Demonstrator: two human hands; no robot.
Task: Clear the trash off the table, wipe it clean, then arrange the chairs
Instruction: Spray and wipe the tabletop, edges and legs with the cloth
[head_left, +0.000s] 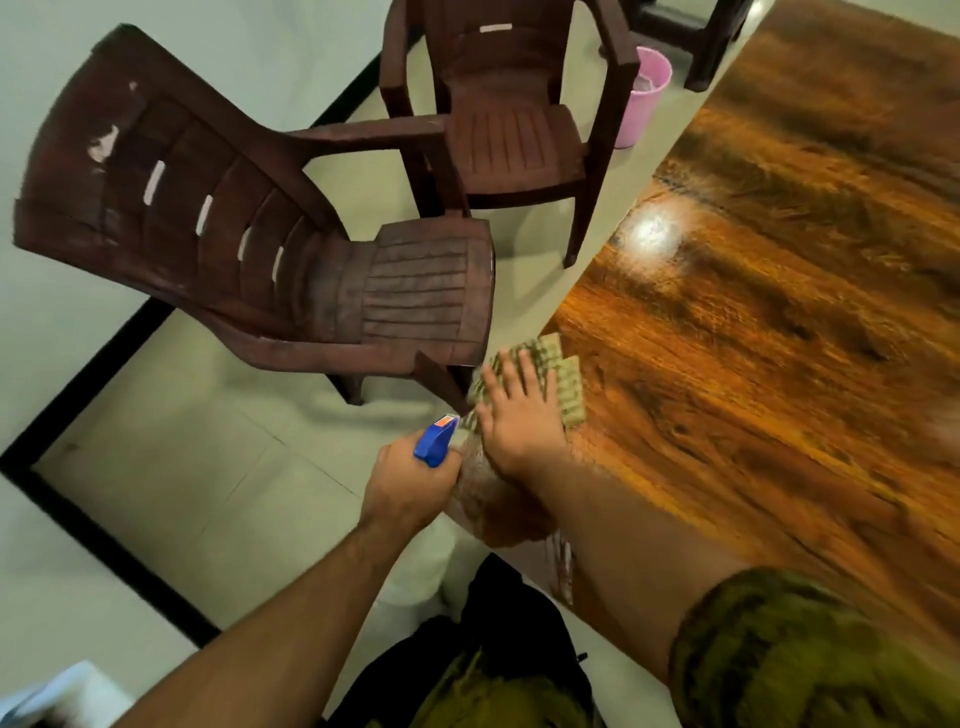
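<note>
- Right hand (519, 415) palm down on a checked cloth (569, 387); fingers straight, slightly spread, pressing it flat.
- Cloth greenish-tan, folded, lying at the near left edge of the table (779, 312); too blurred to tell whether part hangs over the edge.
- Left hand (410, 483) gripping a spray bottle (435, 441); fingers curled round the neck under the blue trigger head, nozzle aimed toward the cloth.
- Bottle held off the table edge, just beside the right wrist; clear body partly hidden behind that wrist.
- Table top glossy, dark orange wood grain, with one bright light reflection further along.
- Near chair (260, 249), brown plastic, on the floor left of the table, turned at an angle, seat front close to the cloth corner.
- Far chair (514, 140), same kind, right behind the near one; contact between them unclear.
- Pink bin (644, 98) on the floor beyond the far chair, near the table's left edge.
- Olive patterned sleeve (805, 649) on the right arm.
</note>
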